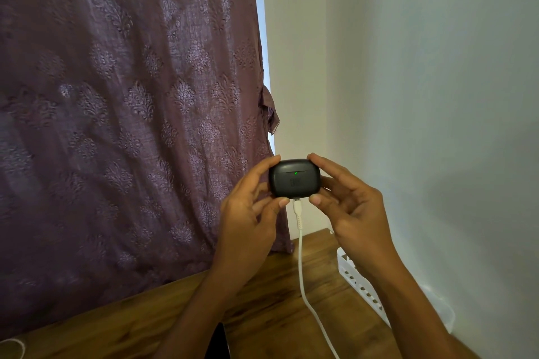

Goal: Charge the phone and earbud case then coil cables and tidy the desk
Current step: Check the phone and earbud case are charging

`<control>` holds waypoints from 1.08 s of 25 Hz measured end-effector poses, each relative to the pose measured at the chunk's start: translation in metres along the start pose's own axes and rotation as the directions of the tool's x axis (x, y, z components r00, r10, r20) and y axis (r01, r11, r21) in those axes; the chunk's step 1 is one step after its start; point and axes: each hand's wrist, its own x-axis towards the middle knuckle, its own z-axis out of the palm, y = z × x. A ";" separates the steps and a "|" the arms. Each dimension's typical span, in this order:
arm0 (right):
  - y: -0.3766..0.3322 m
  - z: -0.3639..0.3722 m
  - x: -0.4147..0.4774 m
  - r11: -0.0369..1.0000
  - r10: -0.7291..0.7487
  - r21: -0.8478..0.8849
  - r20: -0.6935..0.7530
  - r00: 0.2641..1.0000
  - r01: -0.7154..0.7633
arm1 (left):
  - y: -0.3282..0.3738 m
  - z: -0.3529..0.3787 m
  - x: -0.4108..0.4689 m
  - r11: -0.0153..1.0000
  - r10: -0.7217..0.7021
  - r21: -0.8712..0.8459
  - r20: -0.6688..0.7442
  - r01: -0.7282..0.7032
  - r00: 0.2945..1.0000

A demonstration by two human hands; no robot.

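A black earbud case (pixel 294 178) is held up above the wooden desk (pixel 262 309), its lid closed and a small green light lit on its front. My left hand (pixel 248 213) pinches its left side and my right hand (pixel 350 204) pinches its right side. A white cable (pixel 301 259) is plugged into the case's underside and hangs down across the desk toward the lower right. A dark flat object (pixel 217 341), partly hidden by my left forearm, lies at the bottom edge; I cannot tell what it is.
A purple patterned curtain (pixel 131 114) hangs behind the desk on the left. White walls meet in the corner on the right. A white perforated tray (pixel 361 285) sits along the desk's right edge by the wall. A loop of white cable (pixel 14 347) shows at the bottom left.
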 end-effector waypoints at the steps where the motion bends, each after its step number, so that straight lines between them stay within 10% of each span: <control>1: 0.000 0.000 0.000 1.000 -0.001 0.004 0.000 1.000 0.001 | 0.000 0.000 0.000 1.000 -0.003 0.003 0.001 0.003 1.000; 27: 0.009 0.003 -0.002 1.000 0.016 0.018 0.013 1.000 -0.017 | -0.007 -0.003 -0.004 0.996 -0.005 0.084 -0.014 0.007 1.000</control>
